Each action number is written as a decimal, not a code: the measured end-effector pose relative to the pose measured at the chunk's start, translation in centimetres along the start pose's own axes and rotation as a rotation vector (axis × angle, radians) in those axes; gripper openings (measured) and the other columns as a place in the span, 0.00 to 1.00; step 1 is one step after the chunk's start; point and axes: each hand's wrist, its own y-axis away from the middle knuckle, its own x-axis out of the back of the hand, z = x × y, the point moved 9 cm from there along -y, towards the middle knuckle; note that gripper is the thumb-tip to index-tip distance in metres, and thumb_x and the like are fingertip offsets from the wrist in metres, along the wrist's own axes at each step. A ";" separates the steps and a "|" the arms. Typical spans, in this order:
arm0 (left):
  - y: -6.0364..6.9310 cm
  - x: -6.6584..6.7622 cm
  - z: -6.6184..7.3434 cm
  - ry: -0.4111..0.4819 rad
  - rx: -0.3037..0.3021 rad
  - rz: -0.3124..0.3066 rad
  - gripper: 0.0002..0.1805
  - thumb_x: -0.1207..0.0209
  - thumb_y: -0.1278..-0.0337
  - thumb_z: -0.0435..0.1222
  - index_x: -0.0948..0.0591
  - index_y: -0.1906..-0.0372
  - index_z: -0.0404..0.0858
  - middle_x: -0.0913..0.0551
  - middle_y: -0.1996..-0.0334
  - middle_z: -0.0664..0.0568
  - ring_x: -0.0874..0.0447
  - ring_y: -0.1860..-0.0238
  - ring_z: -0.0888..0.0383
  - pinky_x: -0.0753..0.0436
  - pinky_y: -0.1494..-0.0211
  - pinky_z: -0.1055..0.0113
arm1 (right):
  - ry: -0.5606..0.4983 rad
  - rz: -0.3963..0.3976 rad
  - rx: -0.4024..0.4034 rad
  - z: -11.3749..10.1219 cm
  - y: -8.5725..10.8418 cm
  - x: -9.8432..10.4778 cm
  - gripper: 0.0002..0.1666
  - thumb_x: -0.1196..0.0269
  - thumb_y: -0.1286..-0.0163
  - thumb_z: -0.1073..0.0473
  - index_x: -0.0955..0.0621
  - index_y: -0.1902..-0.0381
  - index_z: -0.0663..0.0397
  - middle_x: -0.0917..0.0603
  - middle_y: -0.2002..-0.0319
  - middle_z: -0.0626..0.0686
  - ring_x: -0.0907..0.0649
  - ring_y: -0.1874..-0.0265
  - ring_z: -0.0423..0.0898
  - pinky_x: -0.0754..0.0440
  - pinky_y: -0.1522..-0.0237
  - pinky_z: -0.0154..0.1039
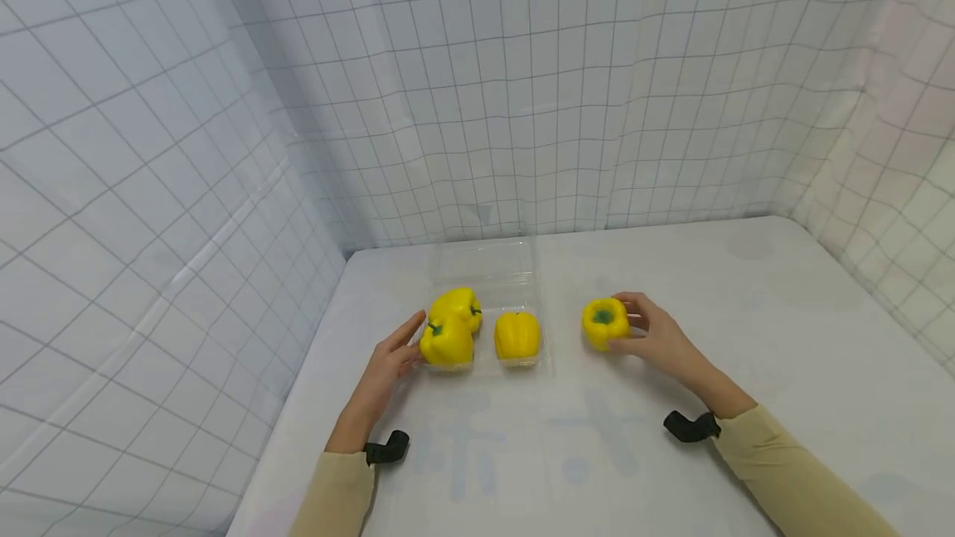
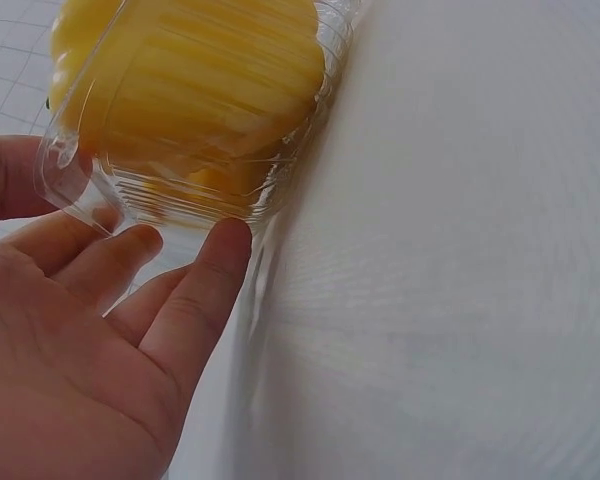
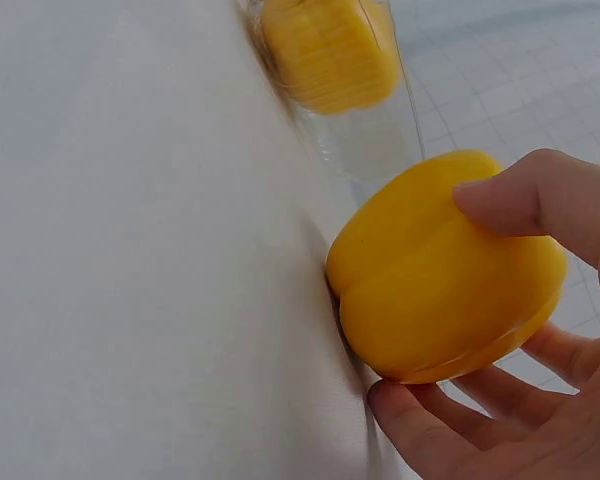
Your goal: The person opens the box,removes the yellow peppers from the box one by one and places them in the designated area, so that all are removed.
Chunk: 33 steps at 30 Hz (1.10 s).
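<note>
Right grip holds pepper right of clear container; seems light, slippery: hold by sides. Left grip loose at container.

So the table is white and pretty pale all over, with a smooth-looking surface and rounded far right corner. There are some faint bluish-grey marks across the near part, kinda like strokes and blobs, too washed out to make out properly. Sitting on it, left of the middle, is a clear plastic box with its lid swung back toward the far edge; can't tell if the lid lies flat. Off to the right, apart from the box, there's a yellow pepper, and its lower side looks to be touching the table, with a dark shadow right there.
</note>
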 end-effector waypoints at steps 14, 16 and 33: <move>-0.1 0.0 0.4 -0.017 0.009 -0.007 0.34 0.50 0.29 0.38 0.39 0.21 0.52 0.45 0.22 0.61 0.56 0.21 0.49 0.42 0.28 0.36 | -0.018 -0.012 0.016 0.8 -0.1 0.1 0.46 0.25 0.40 0.54 0.36 0.29 0.48 0.31 0.33 0.60 0.27 0.35 0.64 0.26 0.37 0.57; 0.0 0.0 0.4 -0.017 0.011 -0.009 0.34 0.49 0.29 0.39 0.40 0.21 0.52 0.45 0.22 0.61 0.56 0.21 0.49 0.42 0.28 0.36 | -0.017 -0.013 0.023 0.7 -0.1 0.1 0.47 0.25 0.40 0.55 0.36 0.29 0.49 0.31 0.33 0.61 0.27 0.35 0.64 0.26 0.37 0.56; -0.2 0.0 -0.1 -0.026 0.032 0.011 0.33 0.49 0.30 0.39 0.38 0.21 0.53 0.43 0.23 0.63 0.52 0.21 0.53 0.38 0.28 0.41 | 0.012 -0.017 0.045 -0.1 0.3 -0.1 0.50 0.26 0.39 0.61 0.40 0.24 0.54 0.33 0.32 0.66 0.26 0.38 0.67 0.25 0.39 0.58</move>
